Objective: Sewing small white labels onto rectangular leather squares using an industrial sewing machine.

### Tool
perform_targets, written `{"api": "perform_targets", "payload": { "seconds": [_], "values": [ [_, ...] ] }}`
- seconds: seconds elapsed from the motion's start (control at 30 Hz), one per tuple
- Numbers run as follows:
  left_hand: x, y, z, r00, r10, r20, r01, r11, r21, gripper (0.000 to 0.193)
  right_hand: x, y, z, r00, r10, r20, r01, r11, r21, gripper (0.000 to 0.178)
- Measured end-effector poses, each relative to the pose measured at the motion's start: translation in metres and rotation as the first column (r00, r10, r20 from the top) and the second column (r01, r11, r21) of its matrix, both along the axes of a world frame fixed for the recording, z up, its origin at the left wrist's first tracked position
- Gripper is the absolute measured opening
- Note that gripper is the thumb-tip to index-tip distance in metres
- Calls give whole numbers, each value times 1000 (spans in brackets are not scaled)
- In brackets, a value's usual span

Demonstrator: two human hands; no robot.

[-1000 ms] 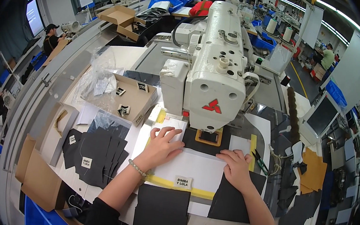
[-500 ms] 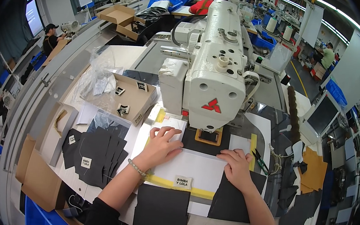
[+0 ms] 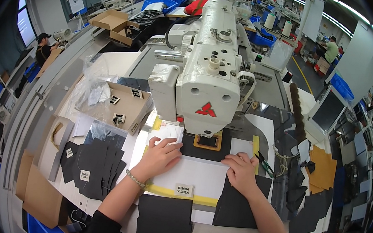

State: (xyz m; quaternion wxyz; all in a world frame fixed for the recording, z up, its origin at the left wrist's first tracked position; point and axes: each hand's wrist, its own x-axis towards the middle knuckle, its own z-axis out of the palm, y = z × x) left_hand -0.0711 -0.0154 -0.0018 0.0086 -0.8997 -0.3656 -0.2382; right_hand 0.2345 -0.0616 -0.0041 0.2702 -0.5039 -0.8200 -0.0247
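Under the head of a white sewing machine [image 3: 208,91] lies a black flat piece [image 3: 207,154], with an amber frame [image 3: 198,144] pressed on it. My left hand [image 3: 159,160] rests flat at the piece's left edge, fingers stretched. At its right edge lies my right hand [image 3: 242,173], fingers extended and slightly bent. Neither hand grips anything. Between my wrists, a small white label [image 3: 183,190] with dark print lies on a white sheet edged with yellow tape. Nearer me is a stack of black pieces [image 3: 164,222]; another black stack [image 3: 242,209] is partly covered by my right forearm.
To the left, black pieces with labels [image 3: 97,168] are fanned out beside a cardboard box [image 3: 136,100] holding loose labels. Green-handled snips [image 3: 264,164] lie right of my right hand. Farther right are tan scraps [image 3: 322,169] and a screen [image 3: 327,114]. Other people work in the background.
The whole view has shifted a little, so the scene sits further left. Both hands stay at the black piece's edges with almost no movement.
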Motion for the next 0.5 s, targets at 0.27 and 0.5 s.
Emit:
{"api": "perform_targets", "payload": {
  "seconds": [0.27,0.5],
  "values": [
    [2,-3,4,999,40,-1,-41,998,-47,16,-2,1,1,998,-37,-58,36,999,-7,32],
    [2,-3,3,998,62,4,-62,997,-47,19,0,1,0,1000,-22,-8,21,999,-28,35]
  ]
}}
